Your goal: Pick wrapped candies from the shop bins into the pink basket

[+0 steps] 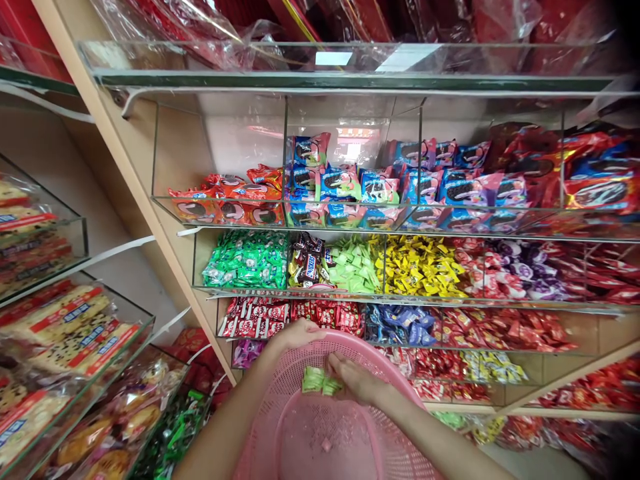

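Note:
A pink plastic basket [390, 363] with perforated sides is tilted in front of the shelves. My left hand [299, 333] is closed on its far rim. Inside the basket, my right hand [353, 379] is closed on light green wrapped candies [314, 379], which stick out past the fingertips. Much of the basket floor shows, with a small pale mark at its middle. Just beyond the rim, a shelf bin holds similar light green candies [353, 263]. Left of these lie dark Snickers bars [311, 265].
Glass-fronted bins hold green candies [245, 260], yellow candies [423, 263] and blue-wrapped cookies [463, 190]. A wooden upright [125, 187] divides this shelving from packaged bread [65, 313] at left. The glass shelf edge [350, 81] runs overhead.

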`<action>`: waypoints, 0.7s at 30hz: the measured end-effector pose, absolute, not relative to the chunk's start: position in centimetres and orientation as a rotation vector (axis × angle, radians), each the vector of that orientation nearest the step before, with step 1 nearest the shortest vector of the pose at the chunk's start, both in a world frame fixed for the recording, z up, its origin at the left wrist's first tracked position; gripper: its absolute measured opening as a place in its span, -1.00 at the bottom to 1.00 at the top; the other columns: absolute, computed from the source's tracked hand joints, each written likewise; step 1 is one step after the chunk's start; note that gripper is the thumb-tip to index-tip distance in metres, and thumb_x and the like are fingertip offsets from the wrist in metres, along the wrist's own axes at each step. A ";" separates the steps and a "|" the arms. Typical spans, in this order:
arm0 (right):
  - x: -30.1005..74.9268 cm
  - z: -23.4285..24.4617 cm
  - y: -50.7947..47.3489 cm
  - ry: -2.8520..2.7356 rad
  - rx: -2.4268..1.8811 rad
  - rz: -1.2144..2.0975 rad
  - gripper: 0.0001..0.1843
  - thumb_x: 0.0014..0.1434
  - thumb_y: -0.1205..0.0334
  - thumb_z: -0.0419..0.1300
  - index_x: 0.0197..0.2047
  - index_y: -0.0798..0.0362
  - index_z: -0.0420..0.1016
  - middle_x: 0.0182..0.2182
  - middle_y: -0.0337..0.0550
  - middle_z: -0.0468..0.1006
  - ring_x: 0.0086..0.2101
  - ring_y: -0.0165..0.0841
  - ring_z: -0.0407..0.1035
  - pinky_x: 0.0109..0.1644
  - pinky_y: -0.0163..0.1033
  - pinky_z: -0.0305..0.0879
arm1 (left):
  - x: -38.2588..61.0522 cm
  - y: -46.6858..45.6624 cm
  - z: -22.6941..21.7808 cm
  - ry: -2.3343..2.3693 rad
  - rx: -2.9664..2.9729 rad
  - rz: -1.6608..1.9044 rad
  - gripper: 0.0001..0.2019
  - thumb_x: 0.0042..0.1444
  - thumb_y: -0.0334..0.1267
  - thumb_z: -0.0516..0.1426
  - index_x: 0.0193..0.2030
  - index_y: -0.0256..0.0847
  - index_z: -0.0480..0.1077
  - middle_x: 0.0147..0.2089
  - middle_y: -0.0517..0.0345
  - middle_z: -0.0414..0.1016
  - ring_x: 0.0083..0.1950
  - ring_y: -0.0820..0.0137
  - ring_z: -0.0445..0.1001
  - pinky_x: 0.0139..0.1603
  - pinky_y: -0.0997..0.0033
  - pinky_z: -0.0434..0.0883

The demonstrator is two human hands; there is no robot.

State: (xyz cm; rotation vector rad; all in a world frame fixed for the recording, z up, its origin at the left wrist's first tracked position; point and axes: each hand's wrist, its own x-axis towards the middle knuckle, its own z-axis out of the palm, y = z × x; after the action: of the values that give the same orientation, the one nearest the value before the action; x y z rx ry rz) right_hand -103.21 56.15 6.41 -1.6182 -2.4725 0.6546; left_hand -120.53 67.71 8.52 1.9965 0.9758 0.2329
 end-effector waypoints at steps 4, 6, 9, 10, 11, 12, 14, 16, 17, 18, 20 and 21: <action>-103.2 6.4 55.8 -2.485 -1.673 0.649 -0.57 -0.17 0.36 0.32 -0.21 0.07 0.28 -0.26 -0.16 0.40 -0.28 -0.28 0.31 -0.25 -0.22 0.24 | -120.3 67.5 8.8 0.984 1.989 0.212 -0.43 -0.13 0.31 0.00 -0.50 -0.26 0.35 -0.57 0.32 0.17 -0.51 0.53 0.10 -0.48 0.48 0.05; -103.3 6.5 55.7 -2.486 -1.660 0.644 -0.65 -0.13 0.40 0.28 -0.24 0.07 0.28 -0.32 -0.20 0.41 -0.33 -0.32 0.31 -0.29 -0.25 0.22 | -120.2 67.3 9.1 1.000 1.985 0.201 -0.43 -0.14 0.32 0.00 -0.51 -0.26 0.33 -0.59 0.32 0.14 -0.52 0.53 0.09 -0.51 0.48 0.02; -103.5 6.7 55.6 -2.497 -1.605 0.593 -0.72 -0.08 0.45 0.21 -0.27 0.07 0.28 -0.32 -0.20 0.41 -0.34 -0.35 0.31 -0.32 -0.28 0.20 | -120.1 67.0 9.6 0.998 1.966 0.202 -0.45 -0.14 0.31 0.01 -0.54 -0.25 0.29 -0.60 0.34 0.10 -0.54 0.54 0.06 -0.53 0.48 -0.01; -103.5 6.8 55.6 -2.509 -1.594 0.561 -0.73 -0.08 0.47 0.20 -0.28 0.07 0.28 -0.30 -0.19 0.41 -0.33 -0.35 0.31 -0.32 -0.28 0.19 | -120.1 66.9 9.7 0.993 1.960 0.210 -0.45 -0.14 0.30 0.01 -0.54 -0.25 0.28 -0.60 0.34 0.10 -0.54 0.55 0.05 -0.53 0.48 -0.01; -103.6 6.8 55.7 -2.526 -1.590 0.525 -0.73 -0.08 0.48 0.19 -0.28 0.08 0.28 -0.28 -0.17 0.41 -0.32 -0.34 0.31 -0.32 -0.28 0.19 | -120.1 66.8 9.7 0.988 1.959 0.217 -0.45 -0.14 0.30 0.01 -0.55 -0.25 0.27 -0.60 0.34 0.10 -0.54 0.55 0.05 -0.53 0.49 -0.01; -103.7 6.9 55.7 -2.546 -1.592 0.494 -0.73 -0.08 0.47 0.20 -0.27 0.08 0.28 -0.26 -0.16 0.41 -0.31 -0.33 0.31 -0.32 -0.27 0.19 | -120.1 66.8 9.8 0.987 1.961 0.224 -0.45 -0.14 0.30 0.01 -0.55 -0.25 0.27 -0.60 0.34 0.10 -0.54 0.55 0.06 -0.53 0.49 0.00; -103.9 7.1 55.7 -2.590 -1.598 0.452 -0.71 -0.07 0.41 0.24 -0.25 0.09 0.28 -0.23 -0.13 0.40 -0.30 -0.31 0.32 -0.31 -0.26 0.20 | -120.2 66.8 9.7 0.985 1.972 0.235 -0.45 -0.14 0.31 0.00 -0.56 -0.25 0.27 -0.59 0.33 0.12 -0.53 0.54 0.07 -0.52 0.49 0.01; -104.1 7.0 55.8 -2.632 -1.595 0.415 -0.67 -0.07 0.31 0.28 -0.22 0.10 0.29 -0.22 -0.11 0.41 -0.29 -0.29 0.33 -0.31 -0.24 0.22 | -120.3 66.9 9.6 0.985 1.980 0.240 -0.44 -0.14 0.31 0.00 -0.57 -0.25 0.27 -0.59 0.33 0.13 -0.52 0.54 0.08 -0.51 0.49 0.02; -104.2 6.9 55.8 -2.644 -1.605 0.385 -0.66 -0.06 0.27 0.28 -0.21 0.10 0.29 -0.22 -0.11 0.41 -0.29 -0.28 0.34 -0.31 -0.24 0.23 | -120.3 67.0 9.5 0.989 1.979 0.238 -0.44 -0.14 0.32 0.00 -0.57 -0.25 0.27 -0.59 0.33 0.13 -0.51 0.54 0.08 -0.51 0.48 0.02; -104.4 6.7 55.8 -2.647 -1.622 0.348 -0.67 -0.04 0.25 0.27 -0.20 0.10 0.29 -0.22 -0.11 0.41 -0.29 -0.27 0.35 -0.32 -0.24 0.24 | -120.3 67.0 9.5 0.993 1.976 0.232 -0.43 -0.15 0.32 0.00 -0.57 -0.25 0.27 -0.59 0.33 0.13 -0.51 0.54 0.08 -0.50 0.48 0.02; -104.7 6.3 55.8 -2.635 -1.671 0.282 -0.71 0.02 0.25 0.23 -0.18 0.10 0.29 -0.21 -0.10 0.42 -0.29 -0.27 0.36 -0.34 -0.24 0.24 | -120.3 67.0 9.6 1.006 1.975 0.214 -0.43 -0.16 0.33 0.00 -0.57 -0.25 0.27 -0.60 0.33 0.11 -0.52 0.54 0.07 -0.51 0.47 0.01; -104.8 6.1 55.8 -2.624 -1.695 0.262 -0.73 0.04 0.26 0.21 -0.17 0.10 0.29 -0.21 -0.10 0.42 -0.29 -0.27 0.37 -0.35 -0.25 0.24 | -120.2 67.0 9.7 1.010 1.979 0.206 -0.43 -0.16 0.33 0.00 -0.58 -0.24 0.26 -0.60 0.33 0.11 -0.52 0.54 0.07 -0.51 0.47 0.00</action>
State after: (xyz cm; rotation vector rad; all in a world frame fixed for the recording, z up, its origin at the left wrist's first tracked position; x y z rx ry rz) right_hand -104.82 55.82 6.10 -1.6949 -2.6245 0.2622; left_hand -120.23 66.97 9.68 1.9788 1.0103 0.2059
